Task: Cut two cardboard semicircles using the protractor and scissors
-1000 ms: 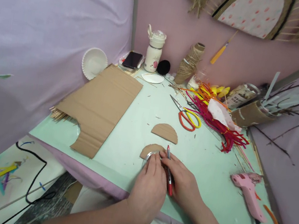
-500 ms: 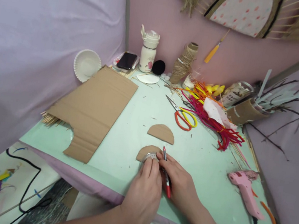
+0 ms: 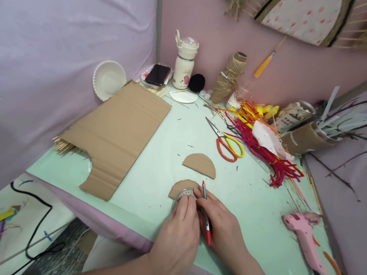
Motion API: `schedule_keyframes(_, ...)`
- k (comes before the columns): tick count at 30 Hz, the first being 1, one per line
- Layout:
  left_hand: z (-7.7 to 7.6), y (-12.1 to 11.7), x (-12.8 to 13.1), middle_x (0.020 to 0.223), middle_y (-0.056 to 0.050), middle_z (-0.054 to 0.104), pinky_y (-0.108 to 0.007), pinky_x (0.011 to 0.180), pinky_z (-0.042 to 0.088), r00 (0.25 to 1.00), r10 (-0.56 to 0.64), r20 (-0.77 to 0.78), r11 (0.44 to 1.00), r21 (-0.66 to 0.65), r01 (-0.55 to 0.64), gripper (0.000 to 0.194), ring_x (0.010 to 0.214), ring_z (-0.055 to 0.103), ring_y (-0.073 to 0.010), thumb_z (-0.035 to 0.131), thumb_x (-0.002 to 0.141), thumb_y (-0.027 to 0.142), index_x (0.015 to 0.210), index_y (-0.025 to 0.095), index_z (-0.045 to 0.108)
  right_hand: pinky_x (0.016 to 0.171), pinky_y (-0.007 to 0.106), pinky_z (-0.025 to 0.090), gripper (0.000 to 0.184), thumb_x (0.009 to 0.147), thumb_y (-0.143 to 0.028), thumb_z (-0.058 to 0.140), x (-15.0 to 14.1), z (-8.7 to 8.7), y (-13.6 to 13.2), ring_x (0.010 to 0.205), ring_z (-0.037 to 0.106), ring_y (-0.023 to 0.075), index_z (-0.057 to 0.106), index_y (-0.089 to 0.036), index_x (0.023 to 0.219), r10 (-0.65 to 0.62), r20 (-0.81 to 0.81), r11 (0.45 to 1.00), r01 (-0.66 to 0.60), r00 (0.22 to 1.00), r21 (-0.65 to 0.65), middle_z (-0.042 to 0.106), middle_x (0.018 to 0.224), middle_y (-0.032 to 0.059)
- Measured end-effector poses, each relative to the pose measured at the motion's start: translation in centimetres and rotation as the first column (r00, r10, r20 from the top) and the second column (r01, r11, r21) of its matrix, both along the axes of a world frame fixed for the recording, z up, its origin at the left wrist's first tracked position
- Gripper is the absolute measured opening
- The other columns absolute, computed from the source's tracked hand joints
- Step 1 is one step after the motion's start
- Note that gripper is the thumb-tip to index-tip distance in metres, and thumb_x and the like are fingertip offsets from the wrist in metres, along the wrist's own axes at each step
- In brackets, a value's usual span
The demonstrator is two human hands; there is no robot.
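Note:
My left hand (image 3: 179,235) is closed, its fingertips pressed down on a small clear piece (image 3: 185,193) with a curved, marked rim, perhaps a protractor. That piece lies over a cardboard half circle (image 3: 178,186), whose lower part my fingers hide. In my right hand (image 3: 221,223) a red marker (image 3: 206,214) rests between the fingers, its red tip end pointing away from me and up. The right fingertips touch the right side of the same half circle. Just beyond lies a second cardboard half circle (image 3: 200,164), flat on the table.
A large cardboard sheet (image 3: 128,133) with a curved cut-out covers the left side, over thin sticks. Scissors (image 3: 226,142) lie ahead, pipe cleaners (image 3: 271,157) behind them. A pink glue gun (image 3: 305,240) with a cord is at right. A bottle (image 3: 184,67) and twine (image 3: 228,77) stand at the back.
The whole view has shifted slightly, so things appear a little further right. Both hands keep nearly the same pose on the half circle, and the marker stays in my right hand.

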State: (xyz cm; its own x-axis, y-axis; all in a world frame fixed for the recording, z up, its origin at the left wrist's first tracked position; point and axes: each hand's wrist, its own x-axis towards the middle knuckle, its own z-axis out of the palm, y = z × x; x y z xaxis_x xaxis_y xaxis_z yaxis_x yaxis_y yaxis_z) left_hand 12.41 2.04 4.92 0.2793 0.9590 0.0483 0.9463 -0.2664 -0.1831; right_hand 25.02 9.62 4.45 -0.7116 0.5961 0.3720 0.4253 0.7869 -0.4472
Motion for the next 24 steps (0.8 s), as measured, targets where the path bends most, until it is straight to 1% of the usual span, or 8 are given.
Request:
schedule_keyframes(3,-0.31,-0.06,0.03,0.137,-0.023,0.053,-0.045,0.116,0.025,1.0,-0.011,0.002,0.999,0.043,0.011,0.052,0.131,0.044,-0.0332,0.052,0.084,0.025,0.129,-0.002,0.056,0.097,0.039,0.055,0.045,0.083,-0.004,0.048,0.02,-0.05,-0.01,0.126,0.054,0.0229,0.055,-0.022,0.123,0.007,-0.012,1.0,-0.007,1.0,0.004,0.066,0.126,0.0081)
schedule_keyframes(6,-0.5,-0.1,0.01,0.137,-0.022,0.053,-0.047,0.118,0.021,1.0,-0.019,-0.003,0.997,0.072,0.019,0.051,0.131,0.045,-0.0335,0.051,0.084,0.027,0.127,0.0,0.058,0.097,0.04,0.055,0.043,0.084,-0.004,0.047,0.01,0.0,-0.01,0.126,0.054,0.0231,0.055,-0.021,0.122,0.008,-0.015,1.0,-0.008,1.0,0.012,0.066,0.126,0.0084)
schedule_keyframes(9,-0.56,-0.09,-0.07,0.137,-0.022,0.054,-0.048,0.118,0.02,0.999,-0.033,-0.008,0.996,0.086,0.033,0.051,0.13,0.046,-0.0341,0.051,0.084,0.028,0.126,0.001,0.059,0.098,0.041,0.054,0.04,0.085,-0.006,0.048,-0.02,0.07,0.02,0.126,0.054,0.0234,0.054,-0.02,0.122,0.017,-0.012,0.999,-0.017,1.0,0.032,0.067,0.124,0.0093)
schedule_keyframes(13,-0.64,0.0,0.0,0.135,-0.02,0.056,-0.049,0.117,0.023,1.0,-0.027,-0.012,0.996,0.09,0.028,0.05,0.129,0.048,-0.0333,0.05,0.084,0.028,0.126,0.002,0.06,0.098,0.042,0.054,0.043,0.085,-0.005,0.048,-0.05,0.14,0.04,0.125,0.055,0.0239,0.052,-0.021,0.125,0.022,-0.002,0.999,-0.022,1.0,0.034,0.066,0.124,0.0095)
schedule_keyframes(20,-0.81,0.17,0.52,0.138,-0.021,0.053,-0.046,0.113,0.033,0.999,0.04,0.008,0.996,0.074,-0.04,0.05,0.13,0.047,-0.0315,0.049,0.084,0.023,0.129,0.002,0.057,0.097,0.042,0.055,0.042,0.085,-0.005,0.045,-0.01,0.14,-0.03,0.125,0.055,0.024,0.052,-0.021,0.123,0.021,-0.001,0.999,-0.021,1.0,0.036,0.066,0.125,0.0097)
schedule_keyframes(24,-0.58,0.3,0.31,0.136,-0.021,0.055,-0.047,0.11,0.036,1.0,0.029,-0.001,0.998,0.06,-0.029,0.049,0.128,0.049,-0.0306,0.048,0.085,0.021,0.13,0.003,0.056,0.098,0.042,0.054,0.038,0.087,-0.008,0.048,0.15,-0.08,0.0,0.125,0.055,0.0243,0.053,-0.021,0.122,0.021,0.0,1.0,-0.021,1.0,0.003,0.066,0.125,0.0101)
